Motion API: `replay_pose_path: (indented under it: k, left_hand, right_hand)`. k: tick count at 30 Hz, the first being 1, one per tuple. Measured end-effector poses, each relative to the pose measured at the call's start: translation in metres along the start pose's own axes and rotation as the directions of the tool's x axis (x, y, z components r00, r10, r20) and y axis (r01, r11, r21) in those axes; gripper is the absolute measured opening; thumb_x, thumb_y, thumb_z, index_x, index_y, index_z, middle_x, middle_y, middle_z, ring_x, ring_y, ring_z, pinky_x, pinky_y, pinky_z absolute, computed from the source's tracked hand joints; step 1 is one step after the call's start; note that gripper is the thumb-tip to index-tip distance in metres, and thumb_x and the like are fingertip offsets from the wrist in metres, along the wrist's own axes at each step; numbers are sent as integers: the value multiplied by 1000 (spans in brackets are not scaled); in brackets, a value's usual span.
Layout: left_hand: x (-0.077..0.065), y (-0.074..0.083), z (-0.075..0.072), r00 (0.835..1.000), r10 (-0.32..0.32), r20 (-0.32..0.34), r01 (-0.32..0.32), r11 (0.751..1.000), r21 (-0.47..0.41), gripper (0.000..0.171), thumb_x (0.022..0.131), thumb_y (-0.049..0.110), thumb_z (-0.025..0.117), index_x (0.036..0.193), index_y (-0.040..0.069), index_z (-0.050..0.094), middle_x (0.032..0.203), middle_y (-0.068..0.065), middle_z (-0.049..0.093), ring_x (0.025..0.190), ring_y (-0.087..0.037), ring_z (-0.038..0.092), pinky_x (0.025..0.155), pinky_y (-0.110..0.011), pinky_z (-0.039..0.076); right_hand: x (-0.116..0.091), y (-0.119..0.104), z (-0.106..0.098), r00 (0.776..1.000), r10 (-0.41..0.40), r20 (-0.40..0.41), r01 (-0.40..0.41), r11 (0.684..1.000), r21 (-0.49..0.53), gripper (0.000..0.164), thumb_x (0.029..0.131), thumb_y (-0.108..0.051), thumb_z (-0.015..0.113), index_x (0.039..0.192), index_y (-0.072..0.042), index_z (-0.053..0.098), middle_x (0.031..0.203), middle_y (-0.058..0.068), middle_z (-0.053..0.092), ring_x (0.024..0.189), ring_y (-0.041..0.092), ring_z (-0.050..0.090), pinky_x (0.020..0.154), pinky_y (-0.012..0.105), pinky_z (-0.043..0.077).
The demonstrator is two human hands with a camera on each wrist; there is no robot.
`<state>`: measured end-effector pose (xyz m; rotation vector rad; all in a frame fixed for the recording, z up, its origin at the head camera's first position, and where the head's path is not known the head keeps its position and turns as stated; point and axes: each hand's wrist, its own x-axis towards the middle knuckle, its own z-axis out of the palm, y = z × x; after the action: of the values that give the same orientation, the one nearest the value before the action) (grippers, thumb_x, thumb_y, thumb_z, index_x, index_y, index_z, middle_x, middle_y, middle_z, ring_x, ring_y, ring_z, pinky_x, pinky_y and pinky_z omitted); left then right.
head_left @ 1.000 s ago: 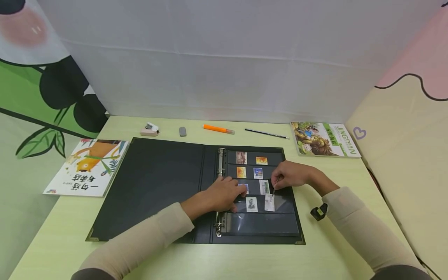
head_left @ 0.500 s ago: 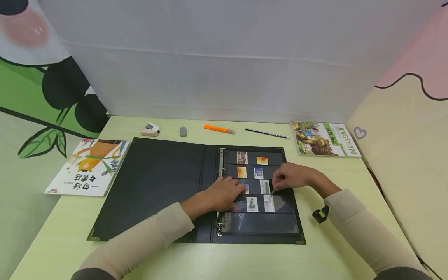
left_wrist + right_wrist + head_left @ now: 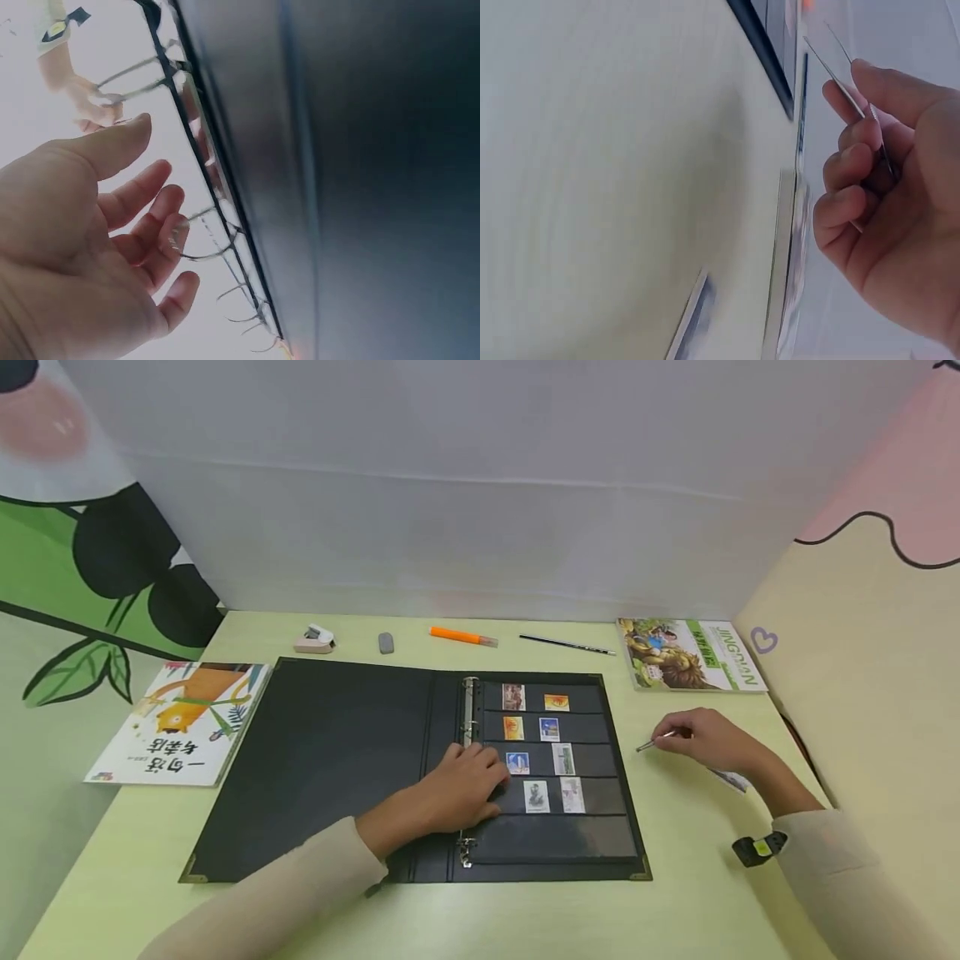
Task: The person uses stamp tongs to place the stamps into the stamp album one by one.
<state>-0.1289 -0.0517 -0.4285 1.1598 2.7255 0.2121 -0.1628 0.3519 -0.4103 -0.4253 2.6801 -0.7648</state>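
An open black ring binder (image 3: 352, 760) lies on the table, with a page of dark pockets on its right side. Several stamps sit in the pockets, among them a grey portrait stamp (image 3: 536, 797) and a pale stamp (image 3: 572, 795) in the fourth row. My left hand (image 3: 465, 787) rests on the page's left part near the rings, fingers loosely bent and holding nothing. To the right of the binder, above the table, my right hand (image 3: 708, 742) holds metal tweezers (image 3: 844, 91). Nothing shows between the tweezer tips. A small flat stack (image 3: 730, 780) lies partly hidden beneath that hand.
Behind the binder lie a stapler (image 3: 315, 640), a grey eraser (image 3: 386, 643), an orange marker (image 3: 463, 637) and a dark pencil (image 3: 567, 645). One picture book (image 3: 180, 722) touches the left side; another book (image 3: 692, 655) lies at the back right.
The pale stamp has straightened in the fourth-row pocket beside the portrait stamp. My right hand has moved right, off the page, with the tweezers. The left hand has shifted slightly left.
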Motion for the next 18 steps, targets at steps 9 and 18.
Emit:
replay_pose_path:
  k: [9,18]
  left_hand:
    - [-16,24,2,995,21,94,-30,994,103,50,83,51,68,123,21,58,125,1,56,116,-19,45,97,-46,34]
    - [-14,33,8,991,-63,120,56,997,62,61,75,49,77,124,18,58,126,-2,59,117,-21,50,101,-48,35]
  right_hand:
    - [-68,56,-20,967,228,-114,-232,973,-15,33,97,-40,53,108,-14,68,108,9,68,85,0,55,69,26,45]
    - [-101,84,-28,936,338,-96,-346,935,-81,38,96,-42,54,108,-8,68,106,11,66,82,4,51,69,26,42]
